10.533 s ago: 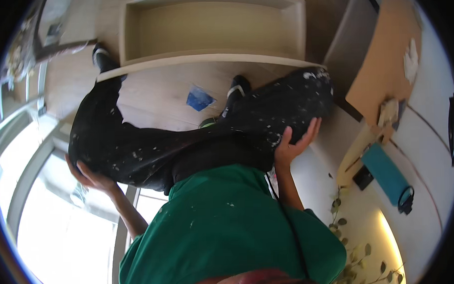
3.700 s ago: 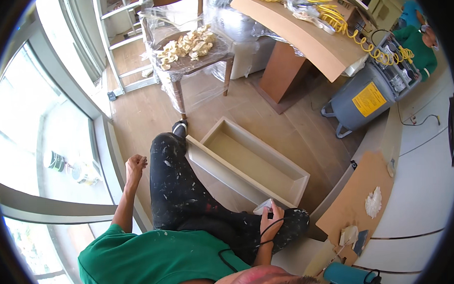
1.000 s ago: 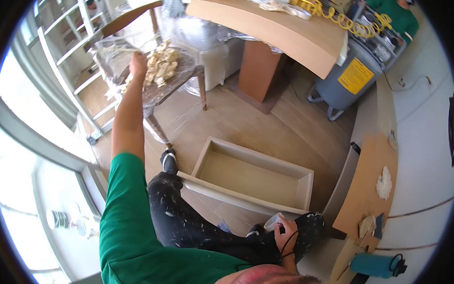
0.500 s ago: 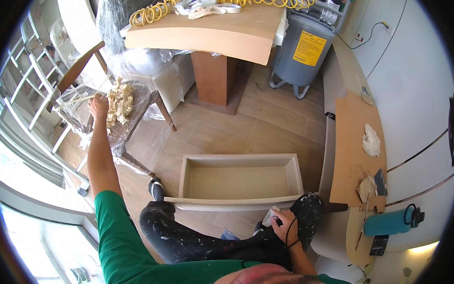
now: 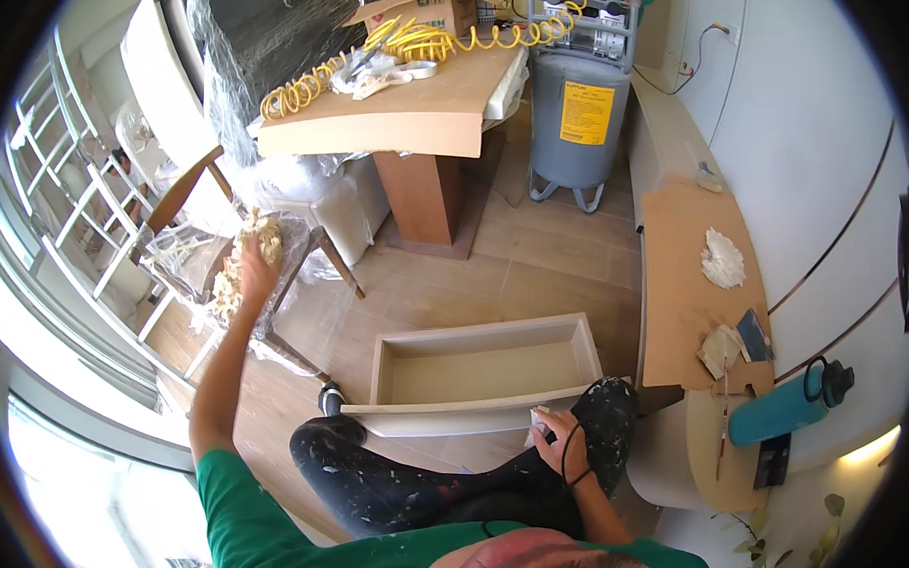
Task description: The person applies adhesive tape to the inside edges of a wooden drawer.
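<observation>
Pale wood scraps (image 5: pixel 236 277) lie heaped on the plastic-wrapped chair seat (image 5: pixel 188 263); our left hand (image 5: pixel 256 259) curls among them, whether closed on one we cannot tell. Right hand (image 5: pixel 557 443) rests loosely fingered on a small pale block (image 5: pixel 535 419) by the open drawer box (image 5: pixel 482 368). Best to pinch one piece cleanly, clear of the wrap.

A heap of pale rags (image 5: pixel 236 272) lies on a plastic-wrapped table (image 5: pixel 189 268). A shallow beige drawer box (image 5: pixel 478 373) sits open-side-up on the floor, a small white block (image 5: pixel 537 418) at its front edge.
</observation>
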### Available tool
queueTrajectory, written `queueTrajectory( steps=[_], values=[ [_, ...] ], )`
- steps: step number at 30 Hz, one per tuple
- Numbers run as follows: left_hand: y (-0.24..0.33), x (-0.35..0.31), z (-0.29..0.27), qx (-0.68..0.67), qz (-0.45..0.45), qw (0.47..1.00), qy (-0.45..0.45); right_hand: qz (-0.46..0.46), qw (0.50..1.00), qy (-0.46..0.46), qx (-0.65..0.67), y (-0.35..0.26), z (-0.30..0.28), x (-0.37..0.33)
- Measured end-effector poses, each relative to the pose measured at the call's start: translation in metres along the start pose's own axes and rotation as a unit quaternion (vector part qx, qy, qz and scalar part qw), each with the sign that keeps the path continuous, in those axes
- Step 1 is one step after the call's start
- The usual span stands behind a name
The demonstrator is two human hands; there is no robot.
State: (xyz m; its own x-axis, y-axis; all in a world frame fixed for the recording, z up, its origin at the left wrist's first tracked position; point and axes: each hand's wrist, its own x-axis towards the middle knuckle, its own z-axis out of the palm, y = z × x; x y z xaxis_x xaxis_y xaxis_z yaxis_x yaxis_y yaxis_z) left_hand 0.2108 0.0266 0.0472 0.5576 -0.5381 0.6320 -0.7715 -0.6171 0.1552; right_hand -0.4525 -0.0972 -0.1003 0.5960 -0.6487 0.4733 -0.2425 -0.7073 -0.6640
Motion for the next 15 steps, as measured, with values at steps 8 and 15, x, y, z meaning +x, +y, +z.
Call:
queueTrajectory(
  steps=[8, 15],
  values=[
    [0.103, -0.232, 0.103, -0.253, -0.112, 0.931, -0.237, -0.003, 0.997, 0.058, 0.041, -0.002, -0.014, -0.007],
    [0.260, -0.318, 0.046, -0.403, -0.013, 0.826, -0.394, -0.007, 0.995, 0.063, 0.073, -0.004, -0.016, -0.002]
  ],
)
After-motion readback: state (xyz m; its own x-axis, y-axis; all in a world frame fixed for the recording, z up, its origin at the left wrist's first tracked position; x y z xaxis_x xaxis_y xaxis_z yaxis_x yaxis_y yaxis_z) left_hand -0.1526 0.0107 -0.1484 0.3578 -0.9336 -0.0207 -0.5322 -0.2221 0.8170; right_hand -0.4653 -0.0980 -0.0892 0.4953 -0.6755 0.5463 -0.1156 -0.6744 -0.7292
